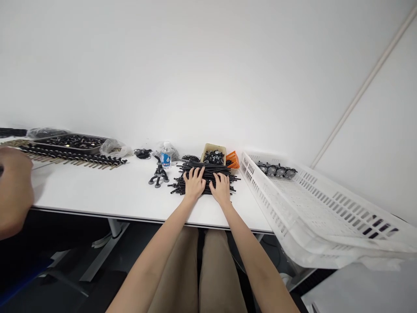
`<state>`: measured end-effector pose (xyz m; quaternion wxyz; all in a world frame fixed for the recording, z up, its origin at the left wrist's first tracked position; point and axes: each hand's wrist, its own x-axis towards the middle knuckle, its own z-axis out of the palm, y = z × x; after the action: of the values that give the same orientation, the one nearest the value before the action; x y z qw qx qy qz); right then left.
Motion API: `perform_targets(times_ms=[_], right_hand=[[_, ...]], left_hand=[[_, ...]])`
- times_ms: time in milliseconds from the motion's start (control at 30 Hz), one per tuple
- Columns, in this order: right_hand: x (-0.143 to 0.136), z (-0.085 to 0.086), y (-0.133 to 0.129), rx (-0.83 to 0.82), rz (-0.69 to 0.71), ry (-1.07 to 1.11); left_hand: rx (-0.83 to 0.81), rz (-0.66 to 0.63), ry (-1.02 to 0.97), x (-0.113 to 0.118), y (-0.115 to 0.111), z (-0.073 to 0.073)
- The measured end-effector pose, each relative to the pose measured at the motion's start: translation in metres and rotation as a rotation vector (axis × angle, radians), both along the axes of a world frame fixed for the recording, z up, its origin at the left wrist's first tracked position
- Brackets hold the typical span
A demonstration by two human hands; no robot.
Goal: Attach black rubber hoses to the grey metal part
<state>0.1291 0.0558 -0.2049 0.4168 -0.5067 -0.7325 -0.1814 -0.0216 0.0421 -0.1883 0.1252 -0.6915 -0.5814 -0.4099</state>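
Observation:
A pile of thin black rods (pixel 208 168) lies crosswise on the white table in front of me, their ends sticking out unevenly on both sides. My left hand (pixel 194 182) rests on the left part of the pile with its fingers spread. On the right part lies my right hand (pixel 221 187), fingers also apart and stretched over the rods. Neither hand is wrapped round a rod. Just left of the pile stands a small black tripod (pixel 158 174) with bendy legs and grey feet.
Behind the pile are a water bottle (pixel 166 155), a cream bin (pixel 214 148) of small parts and an orange basket (pixel 232 160). A large white crate (pixel 312 213) borders the right side. Leftward lie a metal tray (pixel 73 143) and another person's hand (pixel 14 191).

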Motion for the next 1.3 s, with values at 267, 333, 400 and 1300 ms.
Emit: perform_targets(times_ms=[267, 333, 400, 1300], right_hand=[[0.0023, 0.0038, -0.0031, -0.004, 0.026, -0.003], [0.0014, 0.0035, -0.0031, -0.011, 0.026, -0.010], [0.0003, 0.0034, -0.0034, -0.036, 0.004, -0.024], [-0.0033, 0.0037, -0.0002, -0.131, -0.094, -0.011]], left_hand=[[0.004, -0.011, 0.012, -0.0007, -0.0033, -0.0019], [0.002, -0.005, 0.008, -0.0003, -0.0029, -0.0030], [0.004, 0.013, -0.001, -0.0001, -0.0025, -0.0041], [-0.013, 0.180, -0.093, -0.0019, 0.0008, -0.0057]])
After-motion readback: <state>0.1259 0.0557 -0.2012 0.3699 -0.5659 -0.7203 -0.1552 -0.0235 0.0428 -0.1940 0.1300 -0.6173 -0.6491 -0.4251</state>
